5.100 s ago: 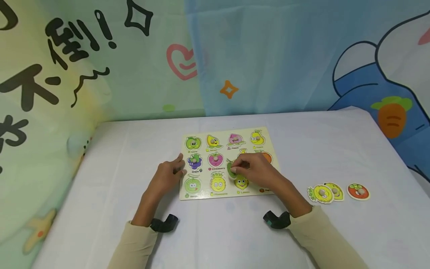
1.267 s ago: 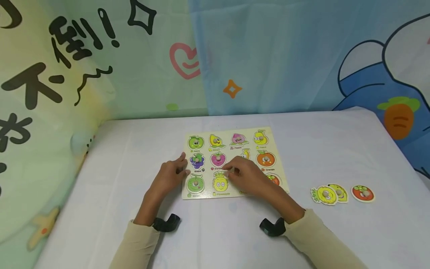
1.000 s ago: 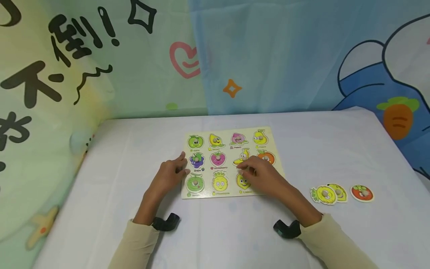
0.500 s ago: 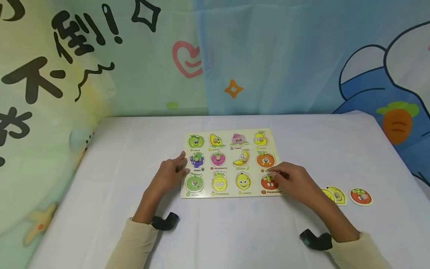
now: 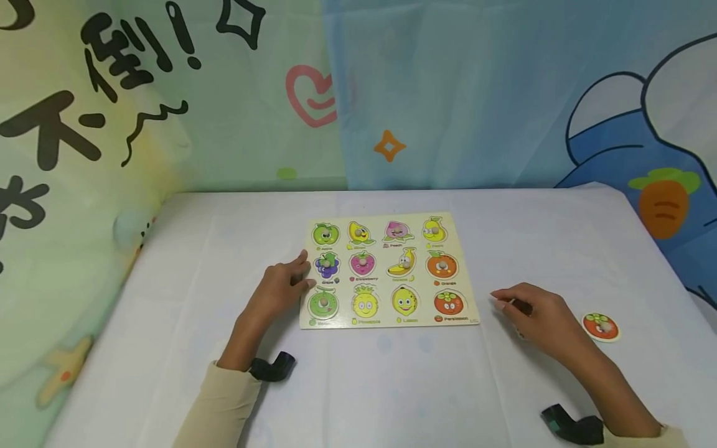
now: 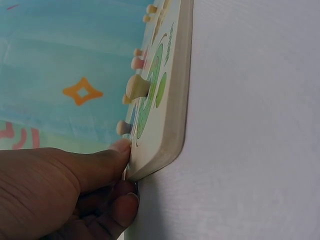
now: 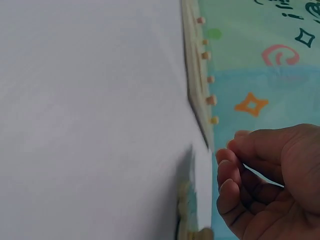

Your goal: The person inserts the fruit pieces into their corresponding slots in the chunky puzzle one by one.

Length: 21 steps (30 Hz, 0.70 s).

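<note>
A pale wooden fruit puzzle board (image 5: 381, 316) lies on the white table. My left hand (image 5: 282, 287) grips its left edge, thumb and curled fingers at the corner in the left wrist view. Most fruits carry a small knob, among them the green melon piece (image 5: 323, 304); the pineapple (image 5: 365, 303), lemon (image 5: 404, 301) and persimmon (image 5: 449, 303) pictures are flat. My right hand (image 5: 540, 317) hovers right of the board, fingers loosely bent and holding nothing. In the right wrist view, a loose knobbed puzzle piece (image 7: 185, 220) lies below it.
A loose red persimmon piece (image 5: 601, 326) lies right of my right hand. The white tablecloth (image 5: 381, 392) runs on around the board. A printed cloth backdrop (image 5: 448, 93) hangs behind the table.
A green melon piece, earlier in my right hand, now sits at the board's lower left. That hand has moved right, off the board, hiding the loose pineapple and lemon pieces. My left hand stays put.
</note>
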Each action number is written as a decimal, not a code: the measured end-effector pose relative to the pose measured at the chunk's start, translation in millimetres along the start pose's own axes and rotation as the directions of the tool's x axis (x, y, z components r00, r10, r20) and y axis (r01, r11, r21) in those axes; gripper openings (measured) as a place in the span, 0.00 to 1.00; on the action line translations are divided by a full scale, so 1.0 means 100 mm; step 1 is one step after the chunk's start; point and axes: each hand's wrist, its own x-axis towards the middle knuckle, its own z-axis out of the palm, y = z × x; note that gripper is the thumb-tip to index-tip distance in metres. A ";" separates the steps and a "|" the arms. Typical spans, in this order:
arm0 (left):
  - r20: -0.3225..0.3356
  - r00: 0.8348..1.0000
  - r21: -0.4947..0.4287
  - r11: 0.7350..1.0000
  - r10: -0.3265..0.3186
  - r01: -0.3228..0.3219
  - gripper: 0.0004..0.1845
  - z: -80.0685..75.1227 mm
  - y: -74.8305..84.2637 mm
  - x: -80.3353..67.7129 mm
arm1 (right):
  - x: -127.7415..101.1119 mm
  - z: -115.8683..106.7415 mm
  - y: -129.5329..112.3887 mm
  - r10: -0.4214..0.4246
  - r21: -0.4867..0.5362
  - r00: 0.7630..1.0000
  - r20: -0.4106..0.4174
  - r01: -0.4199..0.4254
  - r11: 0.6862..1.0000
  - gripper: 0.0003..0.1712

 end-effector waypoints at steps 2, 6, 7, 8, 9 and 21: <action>0.000 1.000 0.003 1.000 0.000 0.000 0.28 0.00 -0.01 0.00 | -0.04 -0.01 0.05 -0.007 -0.015 1.000 -0.008 0.007 1.000 0.12; 0.005 1.000 -0.003 1.000 0.002 -0.002 0.28 -0.01 0.00 0.00 | -0.11 -0.06 0.14 0.002 -0.032 0.999 -0.037 -0.003 0.999 0.12; 0.006 1.000 -0.004 1.000 0.000 0.000 0.28 -0.01 0.00 0.00 | -0.12 -0.07 0.16 0.013 -0.033 0.999 -0.042 -0.014 0.999 0.12; 0.008 1.000 -0.002 1.000 0.000 0.000 0.28 -0.01 0.01 0.00 | -0.14 -0.09 0.17 0.025 -0.036 0.999 -0.043 -0.027 0.999 0.12; 0.009 1.000 -0.002 1.000 -0.001 0.001 0.28 -0.01 0.01 0.00 | -0.15 -0.10 0.18 0.041 -0.046 0.998 -0.045 -0.043 0.998 0.11; 0.004 1.000 0.001 1.000 0.005 -0.005 0.28 0.01 0.00 0.00 | -0.36 -0.17 0.31 0.081 -0.061 0.996 -0.033 -0.082 0.995 0.12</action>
